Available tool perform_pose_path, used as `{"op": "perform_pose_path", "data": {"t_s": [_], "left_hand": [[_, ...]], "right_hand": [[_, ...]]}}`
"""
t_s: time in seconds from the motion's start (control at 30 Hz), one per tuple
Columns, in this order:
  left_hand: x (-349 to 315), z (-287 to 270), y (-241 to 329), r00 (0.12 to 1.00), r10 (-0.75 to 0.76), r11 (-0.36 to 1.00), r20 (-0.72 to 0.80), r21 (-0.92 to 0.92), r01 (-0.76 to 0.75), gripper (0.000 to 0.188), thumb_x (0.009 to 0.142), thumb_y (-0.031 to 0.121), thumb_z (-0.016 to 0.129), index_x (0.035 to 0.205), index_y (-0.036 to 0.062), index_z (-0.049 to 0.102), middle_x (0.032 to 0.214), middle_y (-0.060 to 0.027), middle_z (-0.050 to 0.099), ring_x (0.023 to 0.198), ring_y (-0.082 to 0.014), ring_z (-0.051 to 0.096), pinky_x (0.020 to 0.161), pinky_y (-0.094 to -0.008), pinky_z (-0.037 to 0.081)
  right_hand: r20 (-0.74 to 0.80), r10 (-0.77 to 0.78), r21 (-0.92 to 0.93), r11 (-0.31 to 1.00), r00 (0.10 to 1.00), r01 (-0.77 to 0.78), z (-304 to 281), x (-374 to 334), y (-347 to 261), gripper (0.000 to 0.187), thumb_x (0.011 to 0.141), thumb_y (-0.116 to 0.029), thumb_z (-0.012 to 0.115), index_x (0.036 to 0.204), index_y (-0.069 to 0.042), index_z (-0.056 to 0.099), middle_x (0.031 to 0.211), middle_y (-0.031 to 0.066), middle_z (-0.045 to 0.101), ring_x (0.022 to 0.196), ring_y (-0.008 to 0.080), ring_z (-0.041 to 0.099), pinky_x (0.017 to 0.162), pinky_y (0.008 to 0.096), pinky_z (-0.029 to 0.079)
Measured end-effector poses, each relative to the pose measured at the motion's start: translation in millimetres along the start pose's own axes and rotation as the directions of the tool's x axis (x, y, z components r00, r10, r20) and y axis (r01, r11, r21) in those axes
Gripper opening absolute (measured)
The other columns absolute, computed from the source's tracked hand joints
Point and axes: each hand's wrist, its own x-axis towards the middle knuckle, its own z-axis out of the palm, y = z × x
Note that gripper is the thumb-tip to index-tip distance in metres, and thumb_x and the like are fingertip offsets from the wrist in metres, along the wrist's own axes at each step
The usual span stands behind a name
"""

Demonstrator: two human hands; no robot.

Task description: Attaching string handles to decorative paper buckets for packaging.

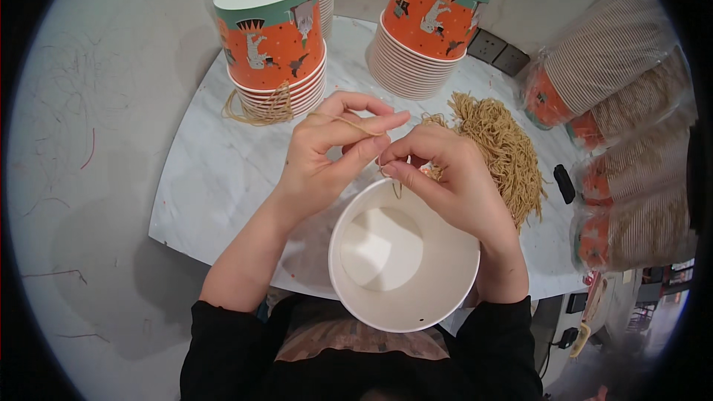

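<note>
A paper bucket (438, 286), white inside, stands with its mouth toward me at the table's front edge. A small dark hole shows near its close rim. At the far rim my right hand (457, 171) pinches a thin tan cord, and a short end of it hangs inside the bucket. My left hand (323, 152) is just left of it, thumb and fingers closed on the same cord (347, 125), which runs over the fingers. Whether the cord passes through the far wall is hidden by my fingers. Right of my right hand lies a heap of tan cords (505, 152).
Upside-down orange and green buckets top a left stack (271, 48) and a right stack (438, 11). Tan loops (260, 106) hang against the left stack. Plastic-wrapped bucket stacks (609, 52) line the right side, near a black object (564, 183). Wall sockets (497, 52) sit behind.
</note>
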Motion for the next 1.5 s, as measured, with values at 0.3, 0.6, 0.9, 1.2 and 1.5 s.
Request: {"op": "perform_pose_path", "data": {"t_s": [0.3, 0.6, 0.9, 1.2, 1.5], "left_hand": [[1.4, -6.5, 3.1, 0.871, -0.446, 0.791, 0.207, -0.364, 0.492, 0.029, 0.1, 0.011, 0.064, 0.125, -0.0026, 0.07, 0.1, -0.0098, 0.076, 0.081, -0.0098, 0.071, 0.072, -0.0223, 0.055], [5.2, -15.6, 1.1, 0.804, -0.488, 0.666, 0.34, -0.451, 0.595, 0.039, 0.091, 0.008, 0.072, 0.128, -0.0034, 0.066, 0.097, -0.0112, 0.076, 0.082, -0.0106, 0.072, 0.074, -0.0222, 0.056], [4.9, -13.2, -1.3, 0.799, -0.511, 0.656, 0.316, -0.457, 0.601, 0.027, 0.091, 0.009, 0.076, 0.116, -0.0004, 0.071, 0.094, -0.0074, 0.076, 0.082, -0.0091, 0.072, 0.07, -0.0203, 0.055], [2.5, -8.3, -5.3, 0.836, -0.484, 0.701, 0.258, -0.458, 0.547, 0.015, 0.09, 0.007, 0.076, 0.103, 0.0, 0.073, 0.097, -0.0073, 0.075, 0.085, -0.0106, 0.072, 0.07, -0.021, 0.054], [-2.2, 0.7, -6.9, 0.877, -0.443, 0.766, 0.185, -0.43, 0.478, 0.009, 0.089, -0.003, 0.074, 0.097, -0.0021, 0.069, 0.094, -0.0079, 0.074, 0.085, -0.0113, 0.072, 0.074, -0.0218, 0.057]], "right_hand": [[-0.085, 0.019, -0.011, 1.0, 0.996, -0.02, -1.6, 0.8, 2.7, 0.007, 0.09, -0.006, 0.069, 0.095, -0.001, 0.071, 0.085, 0.0111, 0.067, 0.084, 0.0285, 0.064, 0.074, 0.0378, 0.05], [-0.128, 0.051, 0.085, 0.996, 0.99, -0.04, 2.2, 1.3, 3.8, 0.015, 0.088, -0.003, 0.073, 0.103, -0.001, 0.07, 0.085, 0.0078, 0.068, 0.077, 0.0176, 0.064, 0.068, 0.0311, 0.05], [-0.128, 0.18, 0.255, 0.956, 0.975, -0.143, 2.3, 1.6, 1.6, 0.012, 0.091, -0.002, 0.072, 0.096, 0.002, 0.061, 0.085, 0.0035, 0.067, 0.078, 0.0094, 0.065, 0.07, 0.0247, 0.052], [-0.117, 0.185, 0.323, 0.936, 0.976, -0.139, 5.4, 1.7, 6.1, 0.012, 0.092, -0.004, 0.073, 0.096, 0.002, 0.063, 0.084, 0.0039, 0.069, 0.078, 0.0091, 0.067, 0.071, 0.025, 0.053], [-0.136, 0.131, 0.23, 0.968, 0.982, -0.097, 7.0, 1.6, -0.2, 0.011, 0.091, -0.003, 0.074, 0.097, 0.003, 0.068, 0.083, 0.0064, 0.07, 0.077, 0.0112, 0.068, 0.07, 0.0258, 0.054]]}}
